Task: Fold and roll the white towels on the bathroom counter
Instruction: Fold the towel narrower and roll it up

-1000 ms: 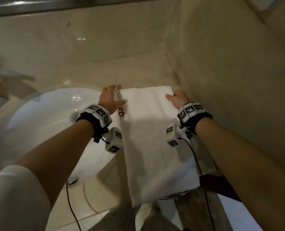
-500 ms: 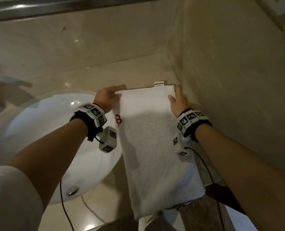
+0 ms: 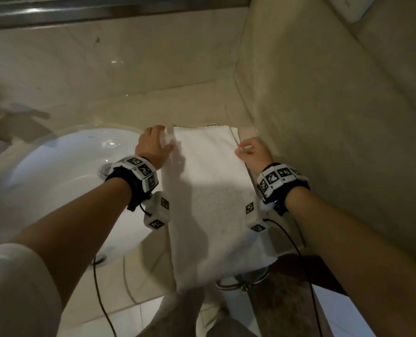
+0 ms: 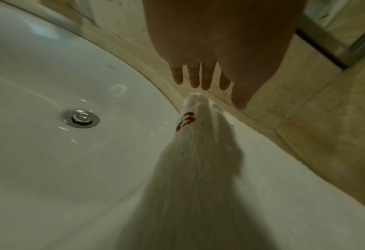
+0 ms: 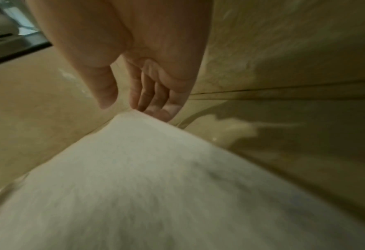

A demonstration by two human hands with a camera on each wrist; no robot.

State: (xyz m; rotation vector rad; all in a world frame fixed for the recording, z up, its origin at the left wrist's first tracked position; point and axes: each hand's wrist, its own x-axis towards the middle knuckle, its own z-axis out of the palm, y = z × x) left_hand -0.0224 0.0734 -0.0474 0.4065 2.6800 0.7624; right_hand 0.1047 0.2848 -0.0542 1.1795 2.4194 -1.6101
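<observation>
A white towel [image 3: 209, 198] lies as a long strip on the beige counter [image 3: 202, 110]. Its near end hangs over the front edge. My left hand [image 3: 153, 144] is at the far left corner, next to the sink. In the left wrist view its fingers [image 4: 198, 79] are straight, just above the towel's corner [image 4: 195, 98], where red embroidery [image 4: 185, 120] shows. My right hand [image 3: 250, 152] is at the far right edge. There the loosely bent fingertips [image 5: 153, 108] touch the towel [image 5: 155, 186], and the thumb stands apart from it.
A white sink [image 3: 56, 181] with a metal drain [image 4: 80, 118] sits on the left, its rim under the towel's left edge. A beige wall [image 3: 347, 142] stands close on the right. A metal ring [image 3: 241, 283] hangs below the counter's front edge.
The towel's far end has been laid flat on the counter. Both hands have loosened at its far corners, and the right hand has drawn slightly back along the right edge.
</observation>
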